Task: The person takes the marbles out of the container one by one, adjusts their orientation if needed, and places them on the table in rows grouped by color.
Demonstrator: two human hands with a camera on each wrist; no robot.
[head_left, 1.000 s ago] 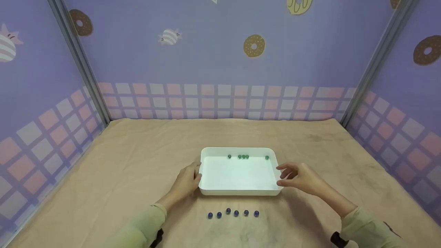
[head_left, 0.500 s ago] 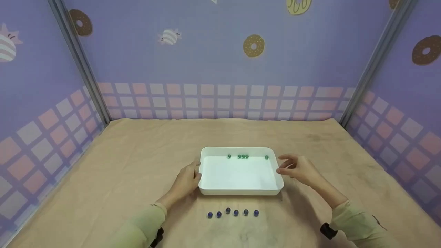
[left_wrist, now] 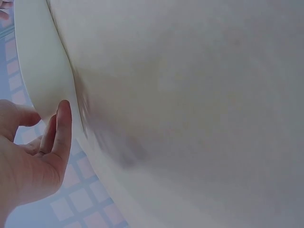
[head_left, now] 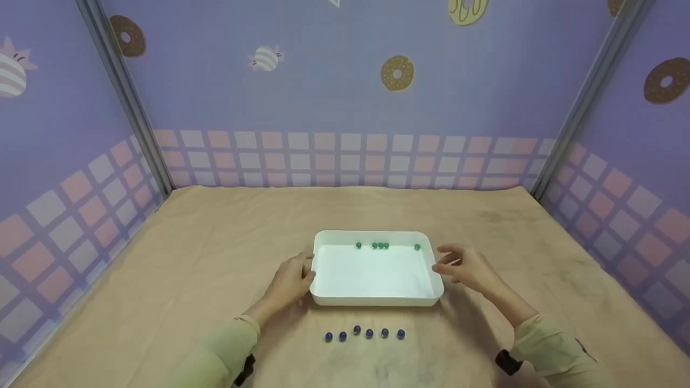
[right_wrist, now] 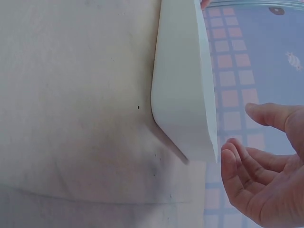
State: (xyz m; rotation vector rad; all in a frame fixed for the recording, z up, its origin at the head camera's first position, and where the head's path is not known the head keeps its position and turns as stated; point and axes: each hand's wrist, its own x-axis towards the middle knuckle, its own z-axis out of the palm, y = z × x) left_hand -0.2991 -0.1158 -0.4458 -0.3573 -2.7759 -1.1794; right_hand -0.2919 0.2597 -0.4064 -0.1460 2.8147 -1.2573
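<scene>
Table [head_left: 226,237] first: tan sheet over it, some wrinkling. White tray [head_left: 377,301] sits on it, near the middle, long side across, between the two hands. Looks like thin moulded plastic — my guess is light, stiff, not fragile, a bit slick on the walls. Best hold: both short ends, thumb at the rim, fingers low on the outer wall. Keep it level; loose contents would roll.

Left hand [head_left: 288,280]: at the tray's left end, fingers loosely bent, thumb and index parted, tips at the outer wall. Looks like touch only, no pinch visible; the pressure can't be read.

Right hand [head_left: 468,267]: just beside the right end, fingers softly bent, thumb well off them, nothing held. Head view lines a tip up with the rim, but right wrist view shows a gap — I read it as no contact.

Small stuff: five green balls [head_left: 381,246] inside along the far wall, three bunched, one each side. Six blue balls [head_left: 369,333] on the table in front of the tray, rough row, third from left slightly farther out. Probably glass: hard, slippery, quick to roll; fingertip pinch suits.
</scene>
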